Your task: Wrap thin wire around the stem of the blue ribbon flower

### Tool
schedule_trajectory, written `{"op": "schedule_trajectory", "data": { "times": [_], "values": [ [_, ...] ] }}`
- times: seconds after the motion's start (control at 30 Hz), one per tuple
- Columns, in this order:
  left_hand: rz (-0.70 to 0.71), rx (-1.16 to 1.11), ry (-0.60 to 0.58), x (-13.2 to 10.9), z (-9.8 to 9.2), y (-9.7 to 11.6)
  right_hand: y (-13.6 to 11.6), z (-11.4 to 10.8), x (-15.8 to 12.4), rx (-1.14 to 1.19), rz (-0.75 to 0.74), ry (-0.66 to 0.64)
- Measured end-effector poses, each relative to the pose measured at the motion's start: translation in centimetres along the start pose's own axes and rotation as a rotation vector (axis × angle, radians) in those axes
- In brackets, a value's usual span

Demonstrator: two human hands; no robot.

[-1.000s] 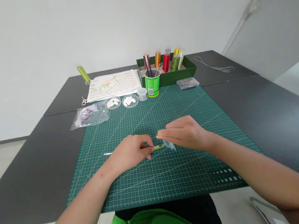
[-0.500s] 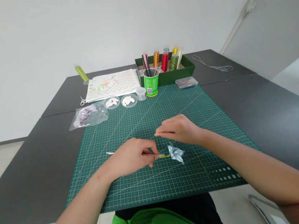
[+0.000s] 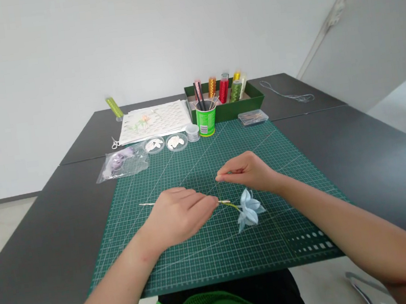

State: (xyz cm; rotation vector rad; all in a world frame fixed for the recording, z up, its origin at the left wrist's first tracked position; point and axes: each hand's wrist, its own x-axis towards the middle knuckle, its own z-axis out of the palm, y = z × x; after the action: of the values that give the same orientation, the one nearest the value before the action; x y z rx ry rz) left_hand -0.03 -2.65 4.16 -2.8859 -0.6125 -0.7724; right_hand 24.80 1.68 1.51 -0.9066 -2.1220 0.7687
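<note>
My left hand (image 3: 184,213) is closed around the stem of a pale blue artificial flower (image 3: 250,210). The blossom points right, past my fingertips, on a thin yellow-green stem (image 3: 231,204), and a thin white end of the stem pokes out left of the hand. My right hand (image 3: 245,170) is raised above and right of the left one, with thumb and fingers pinched together. Whatever sits in that pinch, perhaps a fine thread, is too small to make out. Both hands are over a green cutting mat (image 3: 216,259).
Along the mat's far side stand a green can (image 3: 206,122) with sticks, a dark green box (image 3: 229,111) of thread spools, a clear case (image 3: 253,117), small dishes (image 3: 176,142) of white pieces and a plastic bag (image 3: 123,162). White sheets (image 3: 155,121) and scissors (image 3: 114,143) lie behind.
My left hand has rolled over, its back now covering the fingers. The blossom has turned and shifted right, showing more petals. My right hand has moved slightly right, still pinched.
</note>
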Motion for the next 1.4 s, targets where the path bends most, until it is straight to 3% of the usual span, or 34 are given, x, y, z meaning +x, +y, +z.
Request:
{"op": "schedule_trajectory", "data": {
  "times": [0.17,0.3,0.47,0.77,1.0,1.13,1.27,1.4],
  "values": [
    [0.123,0.146,0.118,0.1,-0.2,0.3,-0.9,-0.8,-0.1,0.06,0.01,0.062],
    [0.171,0.173,0.133,0.5,-0.5,0.6,-1.6,-1.2,-0.2,0.067,0.002,0.087],
    [0.194,0.199,0.122,0.6,-0.5,0.9,-2.3,-1.3,-0.2,0.102,-0.01,0.113],
    [0.227,0.196,0.262,0.3,-1.3,1.3,-2.6,-1.0,-0.3,0.197,0.022,0.091],
    [0.19,0.203,0.274,-0.2,-1.2,1.4,-2.8,-0.6,-0.3,0.236,0.045,0.074],
    [-0.108,0.048,0.351,0.1,-0.2,1.5,-2.0,0.2,-0.2,0.261,0.072,0.101],
    [-0.761,-0.299,0.29,0.9,0.3,1.1,-1.4,1.2,-0.2,0.113,-0.007,0.158],
    [-1.034,-0.751,0.285,1.2,0.5,-0.3,-1.4,1.9,-0.6,-0.164,-0.157,0.194]
  ]
}}
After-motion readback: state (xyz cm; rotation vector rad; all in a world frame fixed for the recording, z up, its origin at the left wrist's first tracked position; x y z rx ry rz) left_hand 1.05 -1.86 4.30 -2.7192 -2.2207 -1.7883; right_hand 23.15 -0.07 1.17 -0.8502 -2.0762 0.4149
